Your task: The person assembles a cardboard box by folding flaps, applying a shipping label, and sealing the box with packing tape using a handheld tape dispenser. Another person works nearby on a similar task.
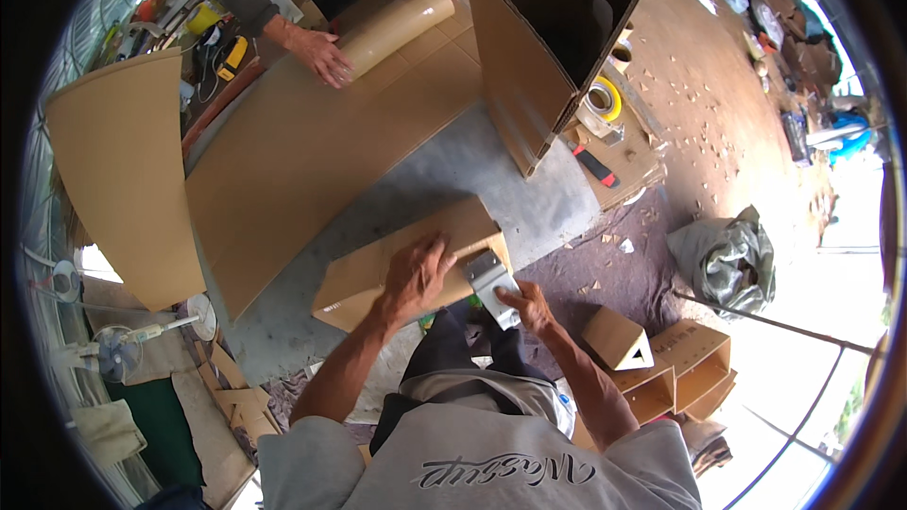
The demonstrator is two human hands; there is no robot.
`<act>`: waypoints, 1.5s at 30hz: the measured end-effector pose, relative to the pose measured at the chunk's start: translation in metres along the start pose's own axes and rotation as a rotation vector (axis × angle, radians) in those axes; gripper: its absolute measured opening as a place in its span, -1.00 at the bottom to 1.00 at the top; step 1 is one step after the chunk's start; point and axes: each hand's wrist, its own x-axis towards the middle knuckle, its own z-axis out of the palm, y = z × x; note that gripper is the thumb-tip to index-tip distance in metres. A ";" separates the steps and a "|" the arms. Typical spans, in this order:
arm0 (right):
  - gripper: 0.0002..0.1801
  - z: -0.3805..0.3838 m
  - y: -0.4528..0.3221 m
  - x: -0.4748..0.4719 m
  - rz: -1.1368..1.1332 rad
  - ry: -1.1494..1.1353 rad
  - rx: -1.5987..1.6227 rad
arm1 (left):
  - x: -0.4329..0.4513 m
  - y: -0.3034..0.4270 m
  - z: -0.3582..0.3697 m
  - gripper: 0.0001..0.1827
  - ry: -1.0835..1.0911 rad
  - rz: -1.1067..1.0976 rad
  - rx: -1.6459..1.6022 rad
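A long closed-sided cardboard box (404, 248) lies at the near edge of the grey table top (545, 216), close to my body. My left hand (419, 270) lies over its top, fingers bent near the right end, holding it steady. In my right hand (528, 304) is a grey metal tool (494, 288) with a boxy body, its thumb laid across the metal. The tool's upper end meets or nearly meets the box's right end; contact cannot be made out. Its exact kind is not clear.
Across the table, a co-worker's hands (319, 53) rest on a brown roll (404, 28) over a large cardboard sheet (312, 163). A tall open carton (524, 64) stands to the right. Beside it are yellow tape (604, 98) and a red-black cutter (597, 168). Several cardboard pieces (698, 358) sit lower right.
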 end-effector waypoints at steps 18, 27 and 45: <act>-0.48 0.012 -0.046 -0.058 -0.023 0.083 -0.080 | 0.047 -0.032 -0.056 -0.60 -0.011 -0.143 -0.020; -0.27 0.008 -0.004 -0.094 0.076 0.168 -0.180 | 0.066 -0.071 -0.050 -0.27 -0.095 -0.262 -0.080; -0.37 0.004 -0.087 -0.021 -0.004 0.099 -0.270 | 0.093 -0.144 0.015 -0.46 -0.298 -0.179 -0.015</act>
